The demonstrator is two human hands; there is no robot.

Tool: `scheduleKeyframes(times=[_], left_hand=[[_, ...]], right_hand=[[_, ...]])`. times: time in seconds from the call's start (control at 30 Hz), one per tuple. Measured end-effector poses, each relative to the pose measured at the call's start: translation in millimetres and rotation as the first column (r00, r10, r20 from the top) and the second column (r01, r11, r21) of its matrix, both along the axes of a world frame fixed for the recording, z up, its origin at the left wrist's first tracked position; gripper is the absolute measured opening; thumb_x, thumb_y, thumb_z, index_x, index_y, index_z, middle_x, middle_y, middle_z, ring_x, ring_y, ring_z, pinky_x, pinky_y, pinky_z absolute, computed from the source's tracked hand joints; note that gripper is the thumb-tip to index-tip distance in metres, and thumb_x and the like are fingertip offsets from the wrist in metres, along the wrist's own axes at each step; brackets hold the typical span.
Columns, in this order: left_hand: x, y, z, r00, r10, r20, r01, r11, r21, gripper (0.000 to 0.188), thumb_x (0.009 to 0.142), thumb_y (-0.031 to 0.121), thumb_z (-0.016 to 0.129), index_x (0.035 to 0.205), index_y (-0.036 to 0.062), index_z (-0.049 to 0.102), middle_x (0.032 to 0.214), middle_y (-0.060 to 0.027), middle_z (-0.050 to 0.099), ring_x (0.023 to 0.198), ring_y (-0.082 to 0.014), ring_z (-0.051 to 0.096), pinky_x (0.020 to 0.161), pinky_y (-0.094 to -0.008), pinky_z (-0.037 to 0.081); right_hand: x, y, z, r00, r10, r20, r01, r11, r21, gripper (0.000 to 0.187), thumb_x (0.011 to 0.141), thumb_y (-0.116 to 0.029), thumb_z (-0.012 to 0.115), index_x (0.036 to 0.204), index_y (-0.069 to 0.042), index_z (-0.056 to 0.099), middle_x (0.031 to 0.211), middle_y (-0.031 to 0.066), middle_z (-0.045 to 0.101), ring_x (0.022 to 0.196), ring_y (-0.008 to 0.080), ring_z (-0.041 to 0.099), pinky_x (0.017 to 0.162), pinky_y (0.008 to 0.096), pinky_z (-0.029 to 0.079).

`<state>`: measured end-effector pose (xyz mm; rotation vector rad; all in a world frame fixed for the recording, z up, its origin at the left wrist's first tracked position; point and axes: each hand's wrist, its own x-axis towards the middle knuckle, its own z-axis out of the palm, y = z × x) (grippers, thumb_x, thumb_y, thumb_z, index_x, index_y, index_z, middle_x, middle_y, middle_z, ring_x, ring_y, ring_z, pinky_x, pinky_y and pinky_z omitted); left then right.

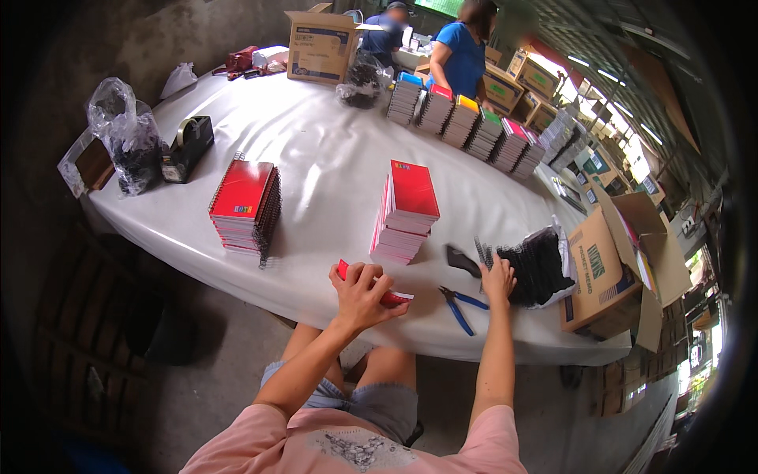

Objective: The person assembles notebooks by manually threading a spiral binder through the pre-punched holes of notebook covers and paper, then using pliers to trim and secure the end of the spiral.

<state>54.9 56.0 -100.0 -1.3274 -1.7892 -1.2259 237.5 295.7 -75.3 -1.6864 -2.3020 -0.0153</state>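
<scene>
My left hand (362, 299) is closed around a red-covered notebook (397, 299), held above the table's near edge. My right hand (498, 281) pinches a black spiral binding coil (482, 251), beside an opened plastic bag of black coils (530, 265). Between the two hands lie blue-handled cutting pliers (458, 306). A dark object (463, 260), its kind unclear, rests just left of the right hand. Straight ahead stands a tall stack of red notebooks (414, 189), no coils showing on it. Further left is a stack of red notebooks with black spirals (246, 189).
An open cardboard box (604, 276) stands at the right table edge. A tape dispenser (189, 148) and a bag of black coils (134, 154) sit at left. Colourful notebook stacks (462, 118) line the far side, near a person in blue (460, 55). Another box (320, 54) is behind.
</scene>
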Motion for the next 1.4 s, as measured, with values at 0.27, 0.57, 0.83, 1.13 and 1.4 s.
scheduleKeyframes(times=[0.27,0.57,0.83,1.13,1.4], left_hand=[[-9.7,-7.2,-6.4,1.000,-0.002,-0.006,0.002,1.000,-0.001,0.042,0.051,0.047,0.073,0.074,0.0167,0.055,0.092,0.0008,0.051,0.098,-0.0238,0.043,0.080,-0.0579,0.025],[-11.8,3.8,-7.6,1.000,0.010,0.003,-0.010,1.000,-0.016,0.043,0.051,0.047,0.073,0.071,0.0150,0.052,0.092,-0.0008,0.052,0.099,-0.0275,0.045,0.082,-0.0571,0.025],[-14.8,-1.0,-9.2,0.999,0.036,0.025,-0.036,0.999,-0.013,0.044,0.056,0.052,0.068,0.073,0.0143,0.053,0.092,-0.0021,0.052,0.100,-0.0240,0.046,0.086,-0.0584,0.022],[-12.1,4.8,-9.2,0.999,0.024,0.029,-0.024,1.000,-0.012,0.045,0.055,0.052,0.068,0.072,0.0147,0.052,0.089,-0.0017,0.050,0.100,-0.0236,0.045,0.085,-0.0586,0.023],[-13.4,2.0,-7.3,1.000,0.010,0.025,-0.009,0.999,-0.039,0.045,0.059,0.055,0.065,0.074,0.0148,0.052,0.084,-0.0030,0.045,0.095,-0.0240,0.043,0.083,-0.0598,0.024]], right_hand=[[-6.8,27.7,18.9,0.963,0.052,0.266,-0.038,0.997,-0.060,0.025,0.088,-0.011,0.048,0.110,0.000,0.052,0.106,0.0192,0.059,0.100,0.0350,0.059,0.084,0.0455,0.048],[0.0,-5.9,59.7,0.992,0.114,0.061,-0.123,0.978,0.168,0.039,0.083,-0.006,0.045,0.121,-0.014,0.045,0.111,0.0153,0.055,0.109,0.0331,0.051,0.086,0.0491,0.041],[-33.3,-131.2,63.1,0.559,0.549,-0.622,-0.769,0.623,-0.142,0.025,0.092,-0.013,0.053,0.114,-0.008,0.063,0.076,0.0037,0.045,0.066,0.0115,0.039,0.061,0.0221,0.035],[-49.9,-152.0,38.8,0.509,0.548,-0.663,-0.736,0.677,-0.006,0.019,0.082,-0.006,0.064,0.100,-0.005,0.069,0.086,0.0067,0.060,0.076,0.0153,0.057,0.068,0.0261,0.045],[-54.3,-155.7,44.7,0.549,0.446,-0.707,-0.793,0.545,-0.273,0.018,0.090,-0.012,0.055,0.099,0.000,0.066,0.080,0.0069,0.058,0.071,0.0140,0.054,0.065,0.0255,0.043]])
